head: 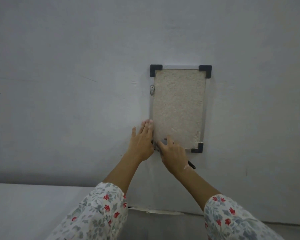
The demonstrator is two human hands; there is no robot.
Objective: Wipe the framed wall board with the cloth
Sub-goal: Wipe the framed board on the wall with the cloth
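The framed wall board [178,104] hangs upright on the grey wall, with a beige textured face, a silver frame and black corner caps. My left hand [142,141] lies flat against the wall and the frame's lower left edge, fingers stretched out and holding nothing. My right hand [171,153] covers the board's lower left corner, thumb and fingers curled around it. A black pen-like object [191,165] pokes out from under my right wrist; whether the hand holds it is hidden. No cloth is in view.
A small metal hanger [152,90] sits on the frame's left side. A white ledge or table surface [33,205] runs along the bottom left, below the wall. My floral sleeves fill the lower part of the view.
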